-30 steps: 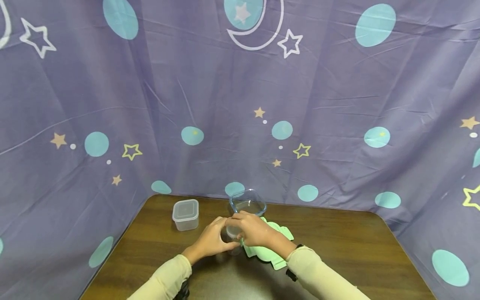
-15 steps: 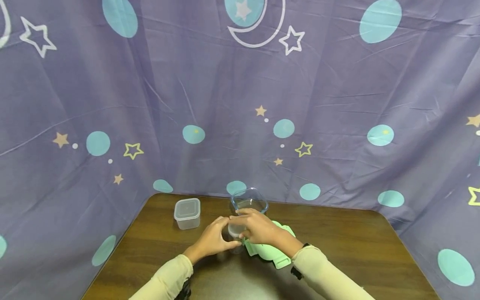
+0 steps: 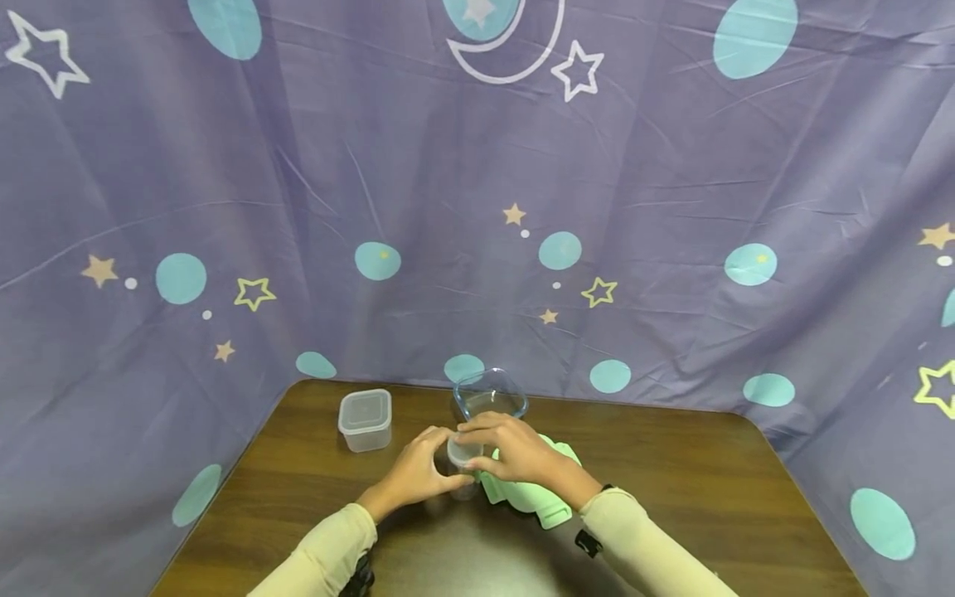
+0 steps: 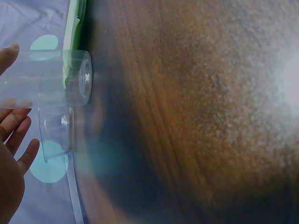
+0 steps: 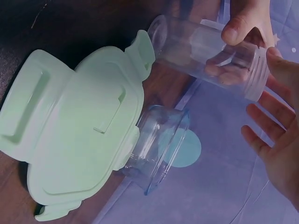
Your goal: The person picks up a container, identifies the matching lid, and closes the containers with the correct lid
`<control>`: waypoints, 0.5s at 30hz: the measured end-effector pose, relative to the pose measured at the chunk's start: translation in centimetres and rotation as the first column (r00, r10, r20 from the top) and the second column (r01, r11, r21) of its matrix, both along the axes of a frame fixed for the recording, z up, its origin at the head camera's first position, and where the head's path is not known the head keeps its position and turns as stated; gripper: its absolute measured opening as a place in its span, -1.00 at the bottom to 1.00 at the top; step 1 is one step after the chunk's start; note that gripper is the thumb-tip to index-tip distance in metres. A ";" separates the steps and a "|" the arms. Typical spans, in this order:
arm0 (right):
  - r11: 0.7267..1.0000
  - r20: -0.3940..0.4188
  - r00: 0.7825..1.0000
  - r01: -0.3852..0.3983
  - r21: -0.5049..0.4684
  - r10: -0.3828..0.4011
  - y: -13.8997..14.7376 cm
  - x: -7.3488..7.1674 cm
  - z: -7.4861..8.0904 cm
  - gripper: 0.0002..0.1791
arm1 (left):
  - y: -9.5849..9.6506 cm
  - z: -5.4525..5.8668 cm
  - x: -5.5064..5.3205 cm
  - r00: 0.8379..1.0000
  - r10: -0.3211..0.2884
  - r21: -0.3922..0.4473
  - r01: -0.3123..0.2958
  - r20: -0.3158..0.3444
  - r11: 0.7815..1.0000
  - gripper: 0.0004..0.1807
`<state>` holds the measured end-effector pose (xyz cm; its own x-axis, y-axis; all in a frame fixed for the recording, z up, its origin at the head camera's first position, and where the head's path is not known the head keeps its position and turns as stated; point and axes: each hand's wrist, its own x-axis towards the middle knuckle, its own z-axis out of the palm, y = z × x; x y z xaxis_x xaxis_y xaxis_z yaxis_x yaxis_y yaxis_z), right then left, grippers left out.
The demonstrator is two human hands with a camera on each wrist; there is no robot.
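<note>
A clear plastic jar [image 5: 201, 51] with a translucent round lid [image 5: 257, 74] stands upright on the table in front of me. My left hand [image 3: 414, 471] grips the jar's upper body from the left, thumb on the near side and fingers behind. Over the top, my right hand [image 3: 515, 452] holds the lid's rim between thumb and fingers, some of them stretched out. Beside the jar on the right lies a pale green lid with side flaps [image 5: 88, 126], partly hidden by my right arm in the head view. The left wrist view shows the jar's base [image 4: 85, 78] on the table.
Behind the hands is a clear glass bowl [image 3: 492, 390] with a bluish rim. A square translucent container with its lid on [image 3: 366, 421] stands at the back left. The brown wooden table [image 3: 671, 481] meets a purple patterned curtain [image 3: 448, 166] at its far edge.
My right hand has shifted slightly over the lid and its fingers have turned, so more of the lid's top shows. The left hand keeps its hold on the jar.
</note>
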<state>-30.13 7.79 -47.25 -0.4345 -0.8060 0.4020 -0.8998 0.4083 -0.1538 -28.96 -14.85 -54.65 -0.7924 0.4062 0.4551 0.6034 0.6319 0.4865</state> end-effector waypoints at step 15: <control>0.999 0.050 0.998 -0.044 -0.022 0.045 -0.8 -0.4 0.7 -0.62 | 0.0 0.5 0.2 0.999 0.019 -0.004 -0.019 0.026 1.000 -0.36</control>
